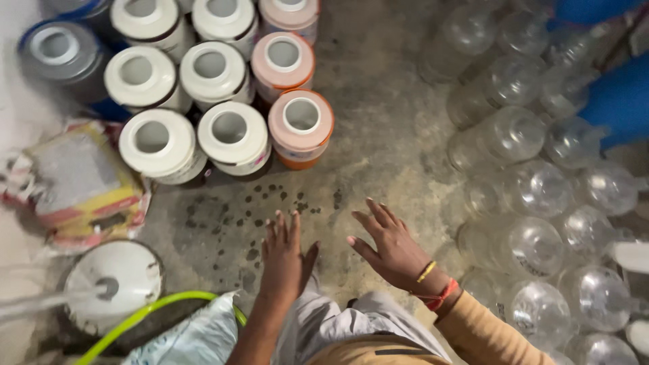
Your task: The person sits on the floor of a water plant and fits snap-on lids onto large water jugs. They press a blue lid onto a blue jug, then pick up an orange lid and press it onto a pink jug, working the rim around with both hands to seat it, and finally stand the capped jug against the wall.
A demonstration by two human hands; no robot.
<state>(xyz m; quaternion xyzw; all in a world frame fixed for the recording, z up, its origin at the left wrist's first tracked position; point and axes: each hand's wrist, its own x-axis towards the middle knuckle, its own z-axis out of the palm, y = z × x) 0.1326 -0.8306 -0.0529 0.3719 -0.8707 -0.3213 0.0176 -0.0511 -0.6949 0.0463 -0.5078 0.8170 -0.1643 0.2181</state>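
My left hand (284,260) and my right hand (389,247) hover flat above the concrete floor (378,115), fingers spread, holding nothing. A gold bangle and a red thread circle my right wrist. Just ahead of both hands stands a cluster of squat jars with open round mouths: white ones such as the nearest white jar (233,137) and orange ones such as the nearest orange jar (301,128). Dark wet spots (260,203) dot the floor between my left hand and the jars. Several clear plastic bottles (534,247) lie heaped to the right of my right hand.
A crumpled yellow and red sack (81,182) lies at the left. Below it sits a white round lid (115,284), crossed by a green hose (149,314). A blue-rimmed grey jar (57,54) stands at the top left. Blue containers (618,94) rise behind the bottles.
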